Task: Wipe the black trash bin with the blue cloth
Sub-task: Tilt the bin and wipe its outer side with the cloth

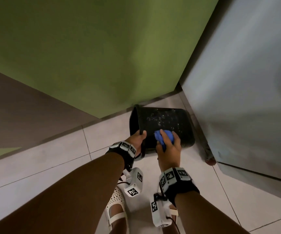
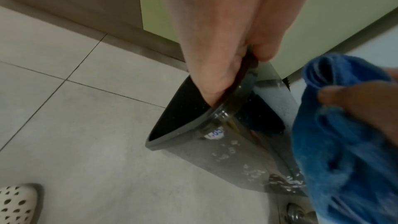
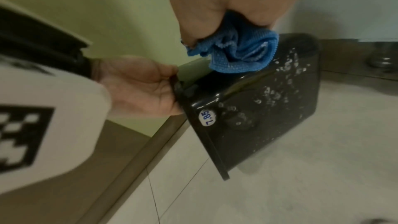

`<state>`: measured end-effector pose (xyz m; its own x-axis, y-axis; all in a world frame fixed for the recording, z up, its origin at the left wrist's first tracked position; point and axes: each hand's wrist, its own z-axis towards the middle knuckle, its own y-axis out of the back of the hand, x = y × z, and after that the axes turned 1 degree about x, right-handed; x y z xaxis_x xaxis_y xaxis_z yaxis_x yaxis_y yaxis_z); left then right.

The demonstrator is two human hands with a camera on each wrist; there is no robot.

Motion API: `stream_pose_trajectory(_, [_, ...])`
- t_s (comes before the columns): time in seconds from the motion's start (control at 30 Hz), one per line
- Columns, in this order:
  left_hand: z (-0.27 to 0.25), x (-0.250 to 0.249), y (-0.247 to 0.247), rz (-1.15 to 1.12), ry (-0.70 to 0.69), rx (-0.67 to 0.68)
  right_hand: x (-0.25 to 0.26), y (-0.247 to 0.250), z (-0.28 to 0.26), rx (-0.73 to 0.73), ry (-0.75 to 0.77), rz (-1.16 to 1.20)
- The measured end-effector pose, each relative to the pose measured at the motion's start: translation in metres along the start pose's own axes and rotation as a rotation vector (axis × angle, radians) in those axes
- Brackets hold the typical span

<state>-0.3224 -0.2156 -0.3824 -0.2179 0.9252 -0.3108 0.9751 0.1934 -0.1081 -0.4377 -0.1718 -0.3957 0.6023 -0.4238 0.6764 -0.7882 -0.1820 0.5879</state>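
Note:
The black trash bin (image 1: 166, 122) (image 2: 217, 156) (image 3: 264, 108) is tipped on its side over the tiled floor, its open mouth facing left, with white flecks and droplets on its wall. My left hand (image 1: 137, 138) (image 2: 217, 60) (image 3: 142, 84) grips the bin's rim, fingers inside the mouth and thumb outside. My right hand (image 1: 169, 148) (image 3: 232, 6) holds the bunched blue cloth (image 1: 164, 135) (image 2: 344, 142) (image 3: 239, 54) against the upper side of the bin. A white round price sticker (image 3: 207, 116) sits near the rim.
A green wall (image 1: 85, 48) stands behind the bin and a grey panel (image 1: 246, 81) on the right, with its metal foot (image 1: 209, 160) on the floor beside the bin. My feet in white perforated shoes (image 1: 115, 206) stand on the pale tiles (image 1: 35, 176).

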Motion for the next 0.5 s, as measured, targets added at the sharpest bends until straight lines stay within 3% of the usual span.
stream_pose_trajectory(0.07, [0.014, 0.003, 0.006, -0.108, 0.01, 0.033, 0.005, -0.011, 0.002, 0.054, 0.052, -0.096])
stream_pose_trajectory(0.27, [0.057, 0.018, 0.033, -0.04, 0.044, -0.012, -0.003, -0.051, 0.005, 0.159, 0.161, -0.348])
stream_pose_trajectory(0.4, [0.068, 0.029, 0.042, 0.101, 0.027, -0.03, -0.022, -0.077, 0.0, 0.065, 0.273, -0.44])
stream_pose_trajectory(0.5, [0.104, 0.052, 0.055, 0.063, -0.047, -0.011, -0.03, -0.09, -0.001, -0.027, 0.319, -0.521])
